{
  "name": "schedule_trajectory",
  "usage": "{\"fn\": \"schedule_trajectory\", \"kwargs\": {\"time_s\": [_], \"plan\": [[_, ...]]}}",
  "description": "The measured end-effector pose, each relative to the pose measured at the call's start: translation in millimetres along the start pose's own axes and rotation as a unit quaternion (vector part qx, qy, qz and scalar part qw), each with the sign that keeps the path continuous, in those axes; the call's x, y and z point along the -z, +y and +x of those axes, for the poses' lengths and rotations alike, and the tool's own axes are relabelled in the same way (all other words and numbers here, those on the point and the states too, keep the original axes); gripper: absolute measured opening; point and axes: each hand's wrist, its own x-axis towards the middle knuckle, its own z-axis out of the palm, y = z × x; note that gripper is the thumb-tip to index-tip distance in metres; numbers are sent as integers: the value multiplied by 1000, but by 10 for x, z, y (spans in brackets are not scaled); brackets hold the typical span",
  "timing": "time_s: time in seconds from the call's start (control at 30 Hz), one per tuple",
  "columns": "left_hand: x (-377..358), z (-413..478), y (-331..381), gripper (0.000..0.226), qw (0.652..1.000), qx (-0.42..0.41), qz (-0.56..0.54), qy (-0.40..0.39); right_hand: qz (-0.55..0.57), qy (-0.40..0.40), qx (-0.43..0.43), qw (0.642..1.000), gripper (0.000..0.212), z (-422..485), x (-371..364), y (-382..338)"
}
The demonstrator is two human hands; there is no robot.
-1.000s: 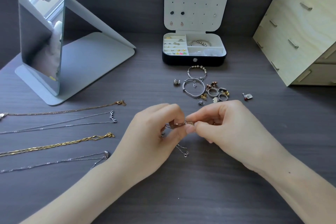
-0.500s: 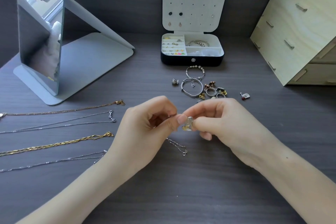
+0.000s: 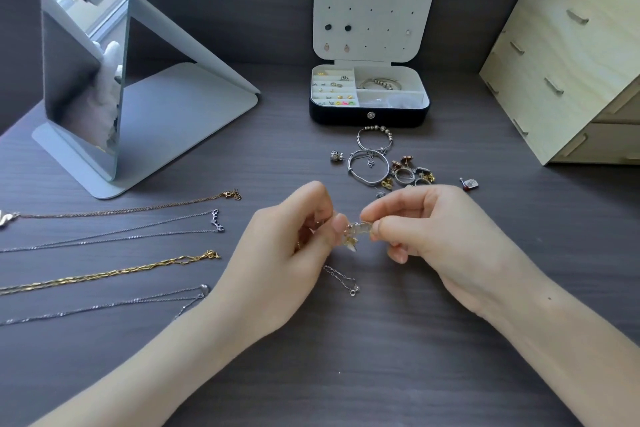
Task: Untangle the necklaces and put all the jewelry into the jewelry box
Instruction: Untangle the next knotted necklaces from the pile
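The tangled chain (image 3: 356, 232) is pinched from both sides just above the worktop (image 3: 381, 357). One side is held between thumb and forefinger of the left hand (image 3: 287, 253), the other between the fingertips of the right hand (image 3: 440, 236). The other fingers of both hands are curled in. The short held stretch runs left to right between the hands, and a small gold-and-clear charm appears to be caught in it. A loose end (image 3: 341, 279) trails down under the left hand and lies on the worktop.

Just beyond the right hand's knuckles the loose jewelry (image 3: 381, 166) is heaped: bangles, rings and small pieces. Straight ahead of the gap between the hands, past that heap and well apart, the jewelry box (image 3: 369, 114) stands open, its lid upright.

To the left of the left hand four necklaces (image 3: 104, 274) are laid out straight. Their long axes run left to right and their near ends point toward that hand, which is judged the nearer for gathering them. The box is judged a forward reach for either hand.
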Motion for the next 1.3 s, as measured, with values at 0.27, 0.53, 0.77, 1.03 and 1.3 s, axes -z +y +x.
{"fn": "schedule_trajectory", "kwargs": {"time_s": [0.27, 0.53, 0.77, 1.03, 1.3], "plan": [[32, 59, 8, 20, 952, 142, -270, -33, 0, -15, 29, 999, 23, -5, 3, 5], [29, 54, 21, 19, 949, 155, -270, -42, 35, -64, 31, 997, 17, 7, 5, 24], [66, 41, 47, 30, 967, 146, -199, -66, -38, -64, 86, 993, 16, -12, 25, -5], [84, 42, 69, 22, 969, 173, -172, -49, -181, -11, 249, 951, 22, -26, 0, 39], [127, 63, 67, 13, 961, 192, -188, -69, -211, 8, 278, 937, 21, -30, -16, 63]]}}
